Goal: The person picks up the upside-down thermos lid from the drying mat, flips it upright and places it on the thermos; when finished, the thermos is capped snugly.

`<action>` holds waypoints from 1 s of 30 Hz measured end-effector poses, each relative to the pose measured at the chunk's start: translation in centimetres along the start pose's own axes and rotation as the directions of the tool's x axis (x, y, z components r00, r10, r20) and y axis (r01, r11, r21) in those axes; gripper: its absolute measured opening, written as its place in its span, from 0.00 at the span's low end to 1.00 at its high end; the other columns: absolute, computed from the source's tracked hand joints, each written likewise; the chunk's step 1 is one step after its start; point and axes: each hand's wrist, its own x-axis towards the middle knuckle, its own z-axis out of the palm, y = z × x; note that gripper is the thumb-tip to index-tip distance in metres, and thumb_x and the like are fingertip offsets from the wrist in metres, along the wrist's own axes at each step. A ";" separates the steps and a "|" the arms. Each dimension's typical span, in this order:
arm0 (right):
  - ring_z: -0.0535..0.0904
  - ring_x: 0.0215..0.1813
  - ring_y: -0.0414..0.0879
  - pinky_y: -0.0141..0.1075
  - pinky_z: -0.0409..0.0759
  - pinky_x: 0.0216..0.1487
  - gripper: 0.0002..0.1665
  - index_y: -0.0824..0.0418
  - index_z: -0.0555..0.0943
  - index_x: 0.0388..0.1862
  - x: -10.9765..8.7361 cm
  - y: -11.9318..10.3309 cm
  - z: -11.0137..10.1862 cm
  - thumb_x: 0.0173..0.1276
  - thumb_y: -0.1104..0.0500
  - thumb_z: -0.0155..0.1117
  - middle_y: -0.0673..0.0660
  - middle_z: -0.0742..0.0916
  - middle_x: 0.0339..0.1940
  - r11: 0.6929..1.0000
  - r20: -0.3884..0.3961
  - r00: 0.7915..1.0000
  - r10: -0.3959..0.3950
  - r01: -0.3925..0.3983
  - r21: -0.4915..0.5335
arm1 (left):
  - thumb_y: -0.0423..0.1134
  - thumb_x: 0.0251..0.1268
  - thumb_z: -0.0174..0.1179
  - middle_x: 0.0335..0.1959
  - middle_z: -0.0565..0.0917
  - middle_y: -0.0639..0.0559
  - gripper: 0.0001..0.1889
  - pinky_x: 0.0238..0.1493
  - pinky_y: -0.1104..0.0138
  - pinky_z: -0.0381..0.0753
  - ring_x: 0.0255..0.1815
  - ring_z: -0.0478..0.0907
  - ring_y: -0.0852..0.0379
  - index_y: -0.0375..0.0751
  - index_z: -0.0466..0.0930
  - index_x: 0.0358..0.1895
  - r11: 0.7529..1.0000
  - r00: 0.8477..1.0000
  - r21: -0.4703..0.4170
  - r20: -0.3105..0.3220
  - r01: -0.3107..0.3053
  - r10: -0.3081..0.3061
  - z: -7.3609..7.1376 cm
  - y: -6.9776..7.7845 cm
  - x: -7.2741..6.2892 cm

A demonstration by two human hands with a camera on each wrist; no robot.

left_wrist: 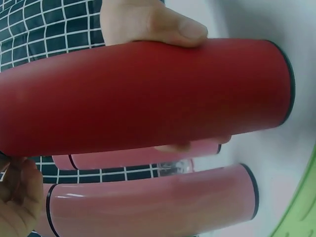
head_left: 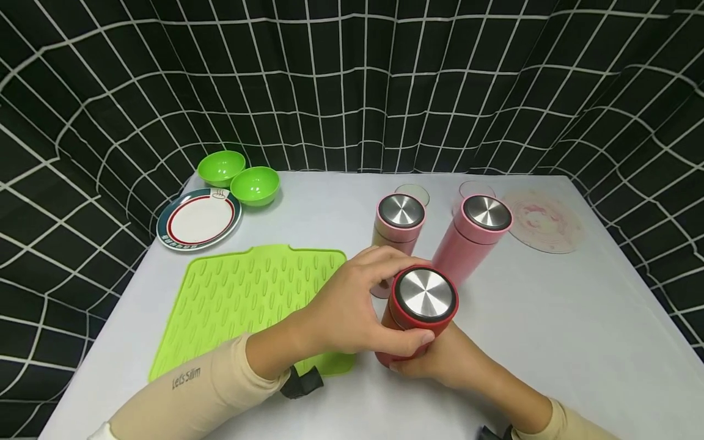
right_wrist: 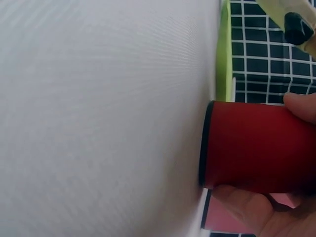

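Note:
A red thermos bottle (head_left: 426, 294) with a steel-topped lid stands between both hands at the middle front. My left hand (head_left: 346, 311) grips it near the top, thumb and fingers spread around the lid. Lower down, my right hand (head_left: 453, 360) holds the body, its thumb (left_wrist: 185, 29) and fingertips wrapped around the red side in the left wrist view. In the right wrist view the dark base rim of the red bottle (right_wrist: 256, 148) is right at the tabletop. Just behind it are a shorter pink thermos (head_left: 398, 226) and a taller pink thermos (head_left: 467, 250).
On the left lies a lime-green drying mat (head_left: 242, 293), partly under the left forearm. Beyond it are a dark-rimmed plate (head_left: 200, 220) and two green bowls (head_left: 222, 168). Clear glasses (head_left: 414, 193) stand behind the pink bottles, with a transparent plate (head_left: 544, 220) at back right.

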 end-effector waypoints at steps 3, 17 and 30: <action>0.79 0.36 0.44 0.37 0.79 0.39 0.29 0.49 0.77 0.42 -0.3 0.2 0.1 0.44 0.71 0.79 0.47 0.83 0.35 0.999 -0.006 0.999 0.033 -0.033 -0.005 | 0.46 0.41 0.79 0.47 0.77 0.61 0.34 0.45 0.73 0.79 0.50 0.71 0.65 0.47 0.80 0.57 1.000 1.000 0.006 -0.016 -0.009 0.009 0.2 0.0 -0.1; 0.79 0.39 0.43 0.37 0.78 0.41 0.31 0.47 0.77 0.44 -0.4 1.1 0.0 0.44 0.66 0.82 0.47 0.83 0.39 0.996 0.000 0.998 0.065 -0.065 -0.058 | 0.53 0.36 0.81 0.47 0.78 0.63 0.37 0.50 0.74 0.74 0.50 0.70 0.68 0.48 0.80 0.55 0.990 0.997 0.133 -0.059 -0.038 0.047 0.1 0.1 -0.1; 0.80 0.37 0.44 0.36 0.78 0.41 0.30 0.50 0.78 0.43 -0.5 1.0 -0.1 0.43 0.68 0.81 0.48 0.84 0.36 0.997 0.005 0.997 0.074 -0.074 -0.009 | 0.45 0.44 0.77 0.51 0.76 0.59 0.38 0.49 0.72 0.77 0.51 0.71 0.65 0.45 0.73 0.62 1.000 0.998 -0.001 0.054 -0.014 0.014 -0.4 0.1 0.1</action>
